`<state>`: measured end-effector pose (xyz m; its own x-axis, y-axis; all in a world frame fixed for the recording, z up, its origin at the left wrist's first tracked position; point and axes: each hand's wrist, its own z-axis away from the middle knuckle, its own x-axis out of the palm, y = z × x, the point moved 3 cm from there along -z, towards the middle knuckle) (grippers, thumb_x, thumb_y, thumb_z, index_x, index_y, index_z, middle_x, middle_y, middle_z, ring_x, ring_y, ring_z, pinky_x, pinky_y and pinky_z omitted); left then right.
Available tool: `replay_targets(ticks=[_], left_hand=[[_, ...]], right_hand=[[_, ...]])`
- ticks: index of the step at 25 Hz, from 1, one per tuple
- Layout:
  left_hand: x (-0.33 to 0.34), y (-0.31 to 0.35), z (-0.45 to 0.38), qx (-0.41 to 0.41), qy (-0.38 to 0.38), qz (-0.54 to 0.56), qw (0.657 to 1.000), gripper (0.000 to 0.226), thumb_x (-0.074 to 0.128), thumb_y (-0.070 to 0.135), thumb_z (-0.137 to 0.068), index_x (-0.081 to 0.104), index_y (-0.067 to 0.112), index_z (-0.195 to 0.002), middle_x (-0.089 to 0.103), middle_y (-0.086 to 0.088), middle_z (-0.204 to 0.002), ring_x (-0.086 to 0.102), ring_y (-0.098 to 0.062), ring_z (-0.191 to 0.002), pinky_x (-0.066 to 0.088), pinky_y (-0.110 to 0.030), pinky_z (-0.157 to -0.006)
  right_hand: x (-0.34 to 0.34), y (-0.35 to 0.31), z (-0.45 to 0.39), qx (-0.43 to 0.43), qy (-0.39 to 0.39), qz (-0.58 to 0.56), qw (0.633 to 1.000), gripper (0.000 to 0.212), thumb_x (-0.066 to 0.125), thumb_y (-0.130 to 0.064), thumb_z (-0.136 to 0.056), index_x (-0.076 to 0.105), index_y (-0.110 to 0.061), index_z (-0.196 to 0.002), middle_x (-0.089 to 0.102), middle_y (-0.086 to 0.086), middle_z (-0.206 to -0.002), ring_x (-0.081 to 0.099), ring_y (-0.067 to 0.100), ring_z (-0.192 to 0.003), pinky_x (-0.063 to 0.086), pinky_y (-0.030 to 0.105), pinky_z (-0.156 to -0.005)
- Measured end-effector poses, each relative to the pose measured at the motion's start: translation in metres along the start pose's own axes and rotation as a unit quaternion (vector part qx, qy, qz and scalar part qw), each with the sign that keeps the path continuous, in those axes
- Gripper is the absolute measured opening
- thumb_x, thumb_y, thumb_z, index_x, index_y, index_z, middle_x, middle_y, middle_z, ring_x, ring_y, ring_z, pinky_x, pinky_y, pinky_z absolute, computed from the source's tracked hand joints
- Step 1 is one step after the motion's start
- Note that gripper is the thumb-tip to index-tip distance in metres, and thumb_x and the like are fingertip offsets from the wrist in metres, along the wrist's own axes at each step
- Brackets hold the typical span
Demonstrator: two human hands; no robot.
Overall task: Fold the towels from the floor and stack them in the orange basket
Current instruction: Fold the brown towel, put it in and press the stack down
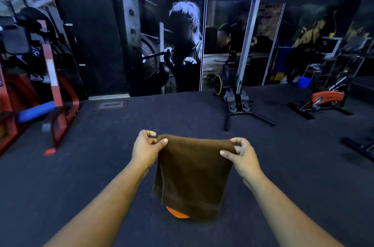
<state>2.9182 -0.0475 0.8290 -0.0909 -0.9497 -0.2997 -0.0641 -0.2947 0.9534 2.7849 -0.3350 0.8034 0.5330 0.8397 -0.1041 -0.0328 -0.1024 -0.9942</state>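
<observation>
At chest height above the dark gym floor (101,165), a brown towel (192,176) is held up by its top edge and hangs down in doubled layers, so that a first fold appears to have been made already. Its left top corner is pinched between thumb and curled fingers of the left hand (146,148), and its right top corner is pinched in the same way by the right hand (240,154); nothing else is held by either hand. Directly below the hanging cloth, a small orange patch is seen past the towel's lower edge, and it is judged to be the rim of the orange basket (177,213); most of it is hidden by the towel. No other towels can be made out on the floor within view. The step in hand is judged to be the folding of this towel, with stacking not yet done. For the next move, the two corners would need to be brought together or the cloth halved again, and the bundle then lowered squarely into the basket beneath. Farther out, a red weight machine (56,95) stands to the left, a rowing machine (240,88) is propped upright ahead, and an exercise bike (327,97) stands to the right, all well apart from the towel.
</observation>
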Motion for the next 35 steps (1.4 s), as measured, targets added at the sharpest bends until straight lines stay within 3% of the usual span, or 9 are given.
replay_targets(ticks=[5, 9, 17, 20, 23, 27, 30, 32, 35], left_hand=[[-0.002, 0.010, 0.014, 0.030, -0.070, 0.008, 0.997, 0.045, 0.071, 0.019, -0.096, 0.046, 0.026, -0.132, 0.068, -0.002, -0.111, 0.067, -0.013, -0.100, 0.052, -0.022, -0.076], [-0.007, 0.012, 0.012, 0.089, -0.098, -0.084, 0.988, 0.043, 0.074, 0.020, -0.094, 0.059, 0.028, -0.133, 0.066, 0.004, -0.122, 0.065, -0.011, -0.110, 0.057, -0.028, -0.092], [-0.016, 0.033, 0.030, 0.244, -0.008, -0.451, 0.859, 0.021, 0.057, 0.049, -0.100, 0.065, 0.040, -0.117, 0.059, 0.018, -0.113, 0.050, -0.010, -0.117, 0.034, -0.044, -0.106], [-0.017, 0.025, 0.027, 0.222, -0.044, -0.347, 0.910, 0.015, 0.061, 0.043, -0.100, 0.065, 0.035, -0.111, 0.052, 0.011, -0.120, 0.048, -0.016, -0.122, 0.039, -0.049, -0.108], [-0.015, 0.031, 0.035, 0.140, -0.113, -0.065, 0.982, 0.014, 0.056, 0.035, -0.104, 0.064, 0.024, -0.105, 0.065, -0.006, -0.108, 0.063, -0.031, -0.107, 0.052, -0.047, -0.094], [-0.004, 0.066, 0.050, 0.127, -0.101, 0.091, 0.983, 0.021, 0.052, 0.037, -0.106, 0.066, 0.022, -0.111, 0.070, -0.008, -0.109, 0.068, -0.026, -0.102, 0.058, -0.045, -0.090], [0.004, 0.102, 0.049, 0.088, -0.096, 0.209, 0.969, 0.025, 0.055, 0.037, -0.105, 0.067, 0.020, -0.116, 0.073, -0.009, -0.109, 0.071, -0.026, -0.101, 0.061, -0.044, -0.088], [-0.003, 0.100, 0.046, 0.058, -0.139, 0.288, 0.946, 0.044, 0.058, 0.050, -0.098, 0.063, 0.017, -0.126, 0.073, -0.007, -0.109, 0.071, -0.024, -0.100, 0.060, -0.042, -0.085], [0.002, 0.019, 0.067, -0.045, -0.276, 0.191, 0.941, 0.086, 0.082, 0.074, -0.061, 0.063, 0.023, -0.127, 0.076, 0.000, -0.117, 0.072, -0.019, -0.108, 0.059, -0.034, -0.084]], right_hand=[[-0.003, -0.004, 0.005, -0.007, -0.071, -0.044, 0.996, 0.042, 0.077, -0.001, -0.087, 0.065, -0.018, -0.123, 0.079, 0.006, -0.102, 0.075, 0.019, -0.099, 0.057, 0.033, -0.090], [-0.007, -0.008, 0.010, -0.006, -0.050, -0.056, 0.997, 0.034, 0.082, -0.005, -0.083, 0.069, -0.014, -0.113, 0.079, 0.009, -0.094, 0.074, 0.024, -0.092, 0.058, 0.034, -0.078], [-0.012, -0.021, 0.023, -0.155, 0.044, 0.306, 0.938, 0.023, 0.085, -0.030, -0.080, 0.068, -0.042, -0.088, 0.065, -0.013, -0.089, 0.060, 0.005, -0.087, 0.054, 0.031, -0.077], [-0.017, -0.026, 0.024, -0.205, 0.053, 0.280, 0.936, 0.018, 0.083, -0.026, -0.084, 0.068, -0.035, -0.088, 0.057, -0.012, -0.092, 0.054, 0.007, -0.093, 0.047, 0.027, -0.083], [-0.014, -0.032, 0.027, -0.109, -0.046, 0.075, 0.990, 0.012, 0.070, -0.025, -0.096, 0.059, -0.021, -0.091, 0.056, -0.015, -0.087, 0.053, 0.002, -0.080, 0.045, 0.031, -0.079], [-0.011, -0.054, 0.031, -0.103, -0.034, -0.182, 0.977, 0.024, 0.072, -0.029, -0.090, 0.055, -0.020, -0.104, 0.061, -0.014, -0.085, 0.058, 0.006, -0.082, 0.051, 0.028, -0.075], [0.005, -0.028, 0.049, -0.029, -0.132, -0.128, 0.983, 0.064, 0.093, -0.029, -0.068, 0.064, -0.018, -0.123, 0.076, -0.002, -0.115, 0.072, 0.016, -0.107, 0.058, 0.035, -0.095], [0.015, -0.007, 0.062, 0.010, -0.130, -0.117, 0.985, 0.059, 0.092, -0.033, -0.065, 0.071, -0.014, -0.116, 0.076, 0.005, -0.116, 0.072, 0.021, -0.109, 0.059, 0.037, -0.094], [0.018, -0.011, 0.057, 0.052, -0.059, -0.189, 0.979, 0.029, 0.077, -0.022, -0.086, 0.072, -0.014, -0.113, 0.078, 0.009, -0.108, 0.075, 0.025, -0.099, 0.060, 0.038, -0.084]])
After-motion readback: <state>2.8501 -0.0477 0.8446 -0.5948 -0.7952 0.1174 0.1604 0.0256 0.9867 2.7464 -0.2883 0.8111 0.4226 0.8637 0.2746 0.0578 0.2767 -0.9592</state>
